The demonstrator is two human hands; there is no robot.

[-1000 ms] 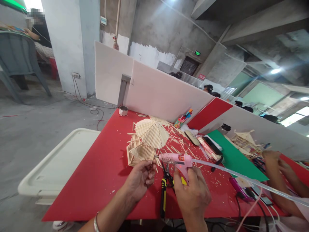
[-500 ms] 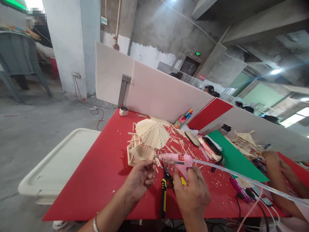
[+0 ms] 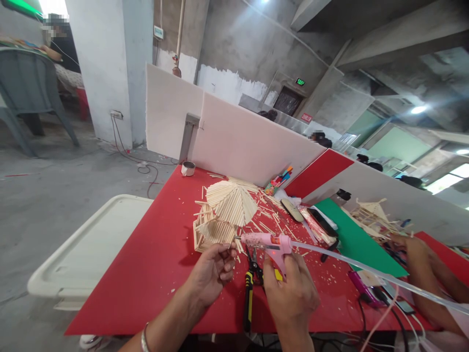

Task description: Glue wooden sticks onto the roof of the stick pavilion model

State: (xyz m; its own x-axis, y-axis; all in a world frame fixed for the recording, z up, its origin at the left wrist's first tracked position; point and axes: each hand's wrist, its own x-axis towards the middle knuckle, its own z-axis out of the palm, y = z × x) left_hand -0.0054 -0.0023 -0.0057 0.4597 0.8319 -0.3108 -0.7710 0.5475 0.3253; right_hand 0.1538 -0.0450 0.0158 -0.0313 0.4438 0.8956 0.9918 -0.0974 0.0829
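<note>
My right hand (image 3: 293, 288) is wrapped round the handle of a pink glue gun (image 3: 266, 241), whose nozzle points left. A long clear glue stick (image 3: 340, 261) trails out of its back. The fingers of my left hand (image 3: 216, 264) are pinched together right at the nozzle tip; what they hold is too small to make out. Just beyond them stands a small house model of thin wooden sticks (image 3: 200, 234), with a fan-shaped stick roof (image 3: 234, 200) over it. Pliers with black and yellow handles (image 3: 248, 298) lie on the red table between my hands.
Loose sticks and scraps (image 3: 269, 220) litter the red table (image 3: 146, 293). Behind are a tape roll (image 3: 188, 168), a marker cup (image 3: 276, 183) and a white partition (image 3: 249, 137). At right lie a green sheet (image 3: 359, 234), a purple power strip (image 3: 368, 288) and cables, near a co-worker's arms (image 3: 421, 259).
My hands, the glue gun and the stick model stay practically in place. At the right, the co-worker's hand has shifted slightly left, towards another stick model.
</note>
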